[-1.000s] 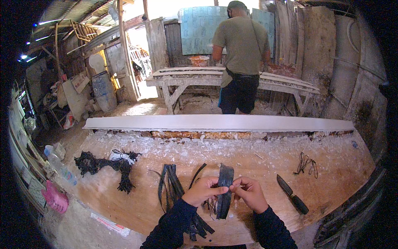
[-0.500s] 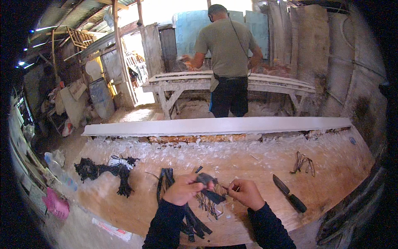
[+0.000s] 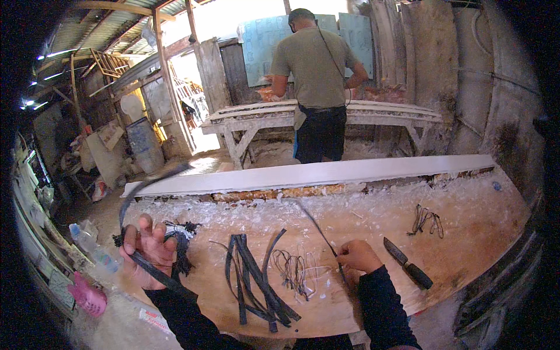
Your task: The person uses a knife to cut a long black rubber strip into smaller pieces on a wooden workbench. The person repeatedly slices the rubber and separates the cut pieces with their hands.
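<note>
My left hand (image 3: 149, 252) is raised at the left of the table, palm up with fingers curled. A black rubber-like strip (image 3: 153, 270) runs through it, one end arching up and away, the other hanging over my sleeve. My right hand (image 3: 358, 256), right of centre, pinches a thin black strip (image 3: 318, 226) that slants away to the far left. Between my hands lie several flat black strips (image 3: 251, 280) and a tangle of thin dark and pale loops (image 3: 294, 274). A knife (image 3: 407, 263) with a dark handle rests just right of my right hand.
Black string bundles (image 3: 185, 256) and a white one lie behind my left hand. Thin dark loops (image 3: 427, 221) lie far right. A long white board (image 3: 309, 175) edges the table's far side. Beyond, a person (image 3: 319, 76) stands at a white bench (image 3: 385, 119). A plastic bottle (image 3: 90, 245) is left.
My hands were close together over the middle, around a dark piece. Now they are apart: the left has swung left and up with a strip, the right has moved slightly right and nearer the table's far side.
</note>
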{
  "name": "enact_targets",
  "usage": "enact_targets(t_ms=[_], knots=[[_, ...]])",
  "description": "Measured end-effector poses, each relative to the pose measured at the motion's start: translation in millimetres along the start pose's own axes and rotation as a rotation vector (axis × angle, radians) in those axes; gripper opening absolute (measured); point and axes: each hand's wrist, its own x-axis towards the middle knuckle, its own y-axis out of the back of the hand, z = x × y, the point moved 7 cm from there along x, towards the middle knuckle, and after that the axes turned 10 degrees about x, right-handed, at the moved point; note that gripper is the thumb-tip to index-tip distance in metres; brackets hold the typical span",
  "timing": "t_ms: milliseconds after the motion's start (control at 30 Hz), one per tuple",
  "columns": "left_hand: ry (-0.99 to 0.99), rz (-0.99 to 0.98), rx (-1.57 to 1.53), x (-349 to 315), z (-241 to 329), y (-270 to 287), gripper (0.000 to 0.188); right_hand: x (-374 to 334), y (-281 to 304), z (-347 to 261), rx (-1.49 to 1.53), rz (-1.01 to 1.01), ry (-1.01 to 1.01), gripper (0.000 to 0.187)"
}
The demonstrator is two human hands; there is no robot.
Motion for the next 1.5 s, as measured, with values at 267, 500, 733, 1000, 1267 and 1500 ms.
enact_targets(t_ms=[267, 500, 733, 1000, 1267, 1500], knots=[[0.517, 0.318, 0.447, -18.7, -84.7, -10.8, 0.025, 0.8, -11.5, 15.3, -0.089, -0.098, -0.152, 0.03], [0.657, 0.12, 0.451, -29.2, -193.5, -38.5, 0.022, -11.0, -9.4, -45.2, 0.733, 0.068, 0.076, 0.029], [0.767, -0.009, 0.537, -53.2, -234.3, -42.5, 0.03, -20.1, -22.2, -73.0, 0.861, -0.084, 0.236, 0.019], [0.858, 0.006, 0.42, -60.7, -223.1, -41.8, 0.028, -22.5, -19.8, -72.4, 0.927, -0.018, 0.26, 0.01], [0.843, 0.077, 0.174, -62.5, -226.5, -34.8, 0.036, -16.5, 32.3, -40.7, 1.085, 0.378, 0.308, 0.014], [0.702, 0.217, 0.1, -53.5, -208.8, -10.6, 0.05, -38.9, 122.2, 58.6, 1.335, 1.032, 0.269, 0.012]])
